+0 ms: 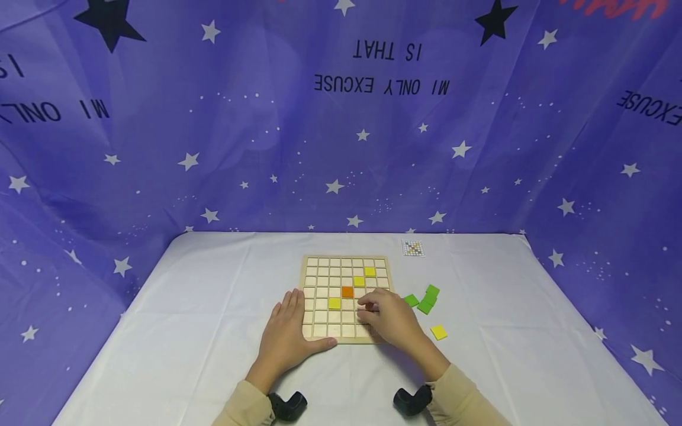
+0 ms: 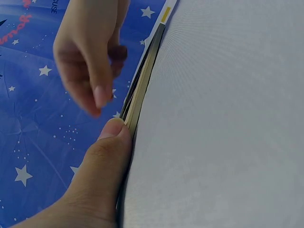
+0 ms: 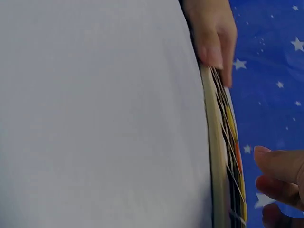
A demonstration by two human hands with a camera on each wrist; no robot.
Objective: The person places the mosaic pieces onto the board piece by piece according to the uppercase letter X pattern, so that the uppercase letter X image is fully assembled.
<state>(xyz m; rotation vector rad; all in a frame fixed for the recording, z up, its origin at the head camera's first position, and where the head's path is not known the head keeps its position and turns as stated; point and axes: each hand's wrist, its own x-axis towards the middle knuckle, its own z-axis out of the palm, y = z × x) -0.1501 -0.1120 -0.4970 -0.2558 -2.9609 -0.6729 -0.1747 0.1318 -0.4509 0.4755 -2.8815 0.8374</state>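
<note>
1. Wooden grid board (image 1: 335, 282) sits flat on the white-clothed table (image 1: 176, 349), right in the middle, one edge facing the person.
2. And the left hand (image 1: 288, 328) is on its border: fingers straight and together along the left edge, thumb swung wide along the near edge, its tip touching the rim in the left wrist view.
3. Over on the right half, the right hand (image 1: 393, 319) hovers, fingers bent, thumb and forefinger apart, a visible gap between them.
4. What a diagonal! Three yellow tiles (image 1: 359, 281) and one orange tile (image 1: 347, 291) fill squares from upper right down towards lower left, orange at the very centre.
5. Off the right edge it's busier: green tiles (image 1: 428, 302), one lying just beside the right hand, and a loose yellow tile (image 1: 438, 332) nearer the person.
6. Up by the far right corner, a printed card (image 1: 413, 248) lies apart from the board.
7. Plenty of room left: cloth runs wide to the table's side, while a narrower strip separates the board's far edge from the starry backdrop (image 1: 298, 189).
</note>
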